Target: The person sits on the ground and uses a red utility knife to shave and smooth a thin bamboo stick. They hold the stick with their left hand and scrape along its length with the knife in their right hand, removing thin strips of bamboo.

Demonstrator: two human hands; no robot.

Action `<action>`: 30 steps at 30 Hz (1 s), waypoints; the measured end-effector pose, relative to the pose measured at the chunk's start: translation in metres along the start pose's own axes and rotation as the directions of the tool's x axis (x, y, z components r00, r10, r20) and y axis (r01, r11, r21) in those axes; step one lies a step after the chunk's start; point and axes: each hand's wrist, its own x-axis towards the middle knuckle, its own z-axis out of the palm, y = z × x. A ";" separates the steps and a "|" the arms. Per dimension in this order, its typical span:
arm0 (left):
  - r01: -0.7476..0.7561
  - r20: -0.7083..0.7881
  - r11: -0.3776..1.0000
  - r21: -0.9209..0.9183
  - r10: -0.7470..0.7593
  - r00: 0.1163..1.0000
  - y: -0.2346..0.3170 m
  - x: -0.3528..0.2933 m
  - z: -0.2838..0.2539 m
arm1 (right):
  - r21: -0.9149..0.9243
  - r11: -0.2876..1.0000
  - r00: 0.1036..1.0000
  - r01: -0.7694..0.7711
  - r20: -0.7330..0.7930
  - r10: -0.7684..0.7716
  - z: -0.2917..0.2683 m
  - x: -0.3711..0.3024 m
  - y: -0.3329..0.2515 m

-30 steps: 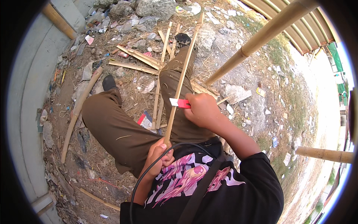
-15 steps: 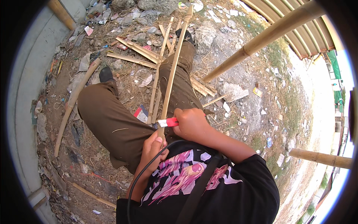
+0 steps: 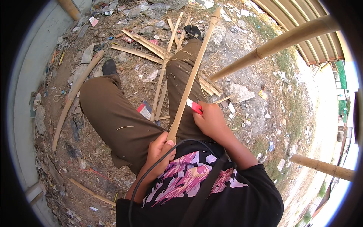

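A long pale bamboo strip (image 3: 194, 72) slants from my lap out past my right foot. Its near end sits in my left hand (image 3: 160, 153), whose fingers are wrapped round it close to my shirt. My right hand (image 3: 212, 120) is closed on a knife with a red handle (image 3: 196, 108). The knife's short pale blade meets or nearly meets the right side of the strip, partway up from my left hand. A black cable (image 3: 151, 166) loops past my left wrist.
Split bamboo pieces (image 3: 145, 43) lie crossed by my feet. A bamboo pole (image 3: 280, 45) slants in at right, another (image 3: 321, 166) below it. A curved pole (image 3: 72, 96) lies left beside a grey wall (image 3: 30, 83). Litter and stones cover the ground.
My right hand and the knife have moved outward along the strip, away from my left hand. The strip's far end has swung to the right.
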 end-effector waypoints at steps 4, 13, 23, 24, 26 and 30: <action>-0.013 -0.014 0.999 0.039 0.014 1.000 -0.003 0.002 -0.001 | 0.010 0.987 0.987 0.162 0.022 -0.162 0.001 -0.022 -0.012; -0.103 0.027 0.995 0.010 0.103 0.994 -0.011 0.000 -0.010 | -0.082 0.906 0.904 0.415 0.147 -0.401 0.021 -0.039 -0.021; -0.113 0.028 0.993 0.045 0.111 0.993 -0.012 -0.001 -0.010 | -0.122 0.915 0.923 0.384 0.049 -0.381 0.032 -0.039 -0.018; -0.112 0.029 0.992 0.048 0.111 0.993 -0.010 0.000 -0.010 | -0.128 0.916 0.925 0.380 0.052 -0.377 0.033 -0.038 -0.018; -0.114 0.029 0.991 0.070 0.112 0.993 -0.011 0.001 -0.010 | -0.135 0.916 0.926 0.377 0.049 -0.374 0.033 -0.038 -0.018; -0.127 0.013 0.979 0.162 0.127 0.992 -0.011 0.001 -0.011 | -0.124 0.917 0.925 0.378 0.015 -0.379 0.034 -0.037 -0.019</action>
